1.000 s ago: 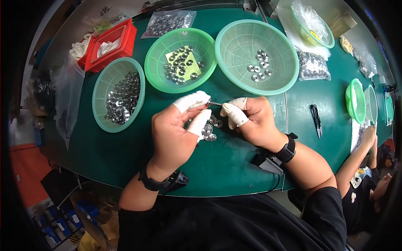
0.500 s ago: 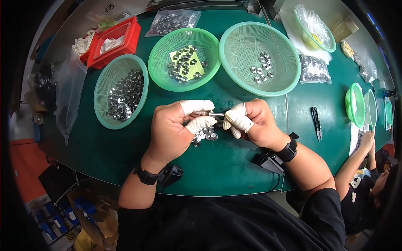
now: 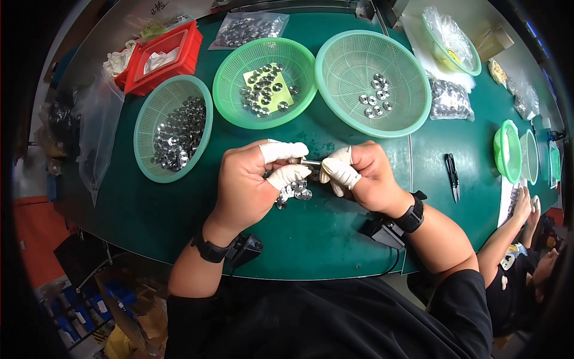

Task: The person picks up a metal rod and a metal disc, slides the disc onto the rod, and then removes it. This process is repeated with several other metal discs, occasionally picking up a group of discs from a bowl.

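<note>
L hand [image 3: 248, 179] pinches mostly hidden metal pc. [image 3: 295, 160] and R hand [image 3: 372, 179] grips slim metal rod [image 3: 312, 163], fingers [image 3: 290, 176] narrowed, w/ slack hold likely to drop either amid discs [image 3: 307, 194] below.

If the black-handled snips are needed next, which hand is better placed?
Probably the right hand: the snips lie on its side, farther from the left hand. Both hands look occupied.
</note>
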Tool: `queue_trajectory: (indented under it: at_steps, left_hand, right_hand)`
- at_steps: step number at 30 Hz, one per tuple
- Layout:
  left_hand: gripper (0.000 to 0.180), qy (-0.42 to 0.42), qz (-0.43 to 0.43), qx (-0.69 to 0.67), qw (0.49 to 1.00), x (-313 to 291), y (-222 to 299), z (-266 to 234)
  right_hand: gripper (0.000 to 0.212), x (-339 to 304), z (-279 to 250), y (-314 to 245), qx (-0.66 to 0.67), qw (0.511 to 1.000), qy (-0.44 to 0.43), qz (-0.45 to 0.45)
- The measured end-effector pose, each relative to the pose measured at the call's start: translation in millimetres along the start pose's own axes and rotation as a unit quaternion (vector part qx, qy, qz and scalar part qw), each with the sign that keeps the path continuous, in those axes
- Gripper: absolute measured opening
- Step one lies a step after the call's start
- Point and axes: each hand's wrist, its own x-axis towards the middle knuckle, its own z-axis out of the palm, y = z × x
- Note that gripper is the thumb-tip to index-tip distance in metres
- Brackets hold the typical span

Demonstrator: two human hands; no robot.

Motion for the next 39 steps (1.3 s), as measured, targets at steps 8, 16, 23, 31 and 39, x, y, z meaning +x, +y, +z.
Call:
queue_trajectory:
  at_steps: [8, 16, 23, 31, 39]
  left_hand:
    - [0.029, 0.027, -0.033, -0.074, 0.996, -0.4, -1.5, 9.3]
    - [0.032, -0.019, 0.026, 0.032, 0.999, -1.1, -2.4, 18.8]
    - [0.036, -0.021, -0.093, -0.112, 0.989, -1.4, 7.0, 14.5]
    - [0.055, -0.105, -0.235, -0.245, 0.935, -1.9, 11.7, 7.5]
    - [0.047, -0.141, -0.266, -0.31, 0.902, 1.3, 9.7, 8.1]
  right_hand:
    - [0.028, 0.6, 3.9, -1.3, -0.057, 0.997, 0.031, -0.034]
    - [0.04, 1.9, 2.3, 1.1, -0.115, 0.99, -0.009, -0.087]
    - [0.041, 0.8, 3.1, -6.8, -0.084, 0.995, 0.027, -0.048]
    - [0.035, -9.3, 16.2, -55.0, -0.49, 0.854, -0.034, -0.171]
    - [0.034, -8.9, 11.9, -58.8, -0.501, 0.846, 0.006, -0.182]
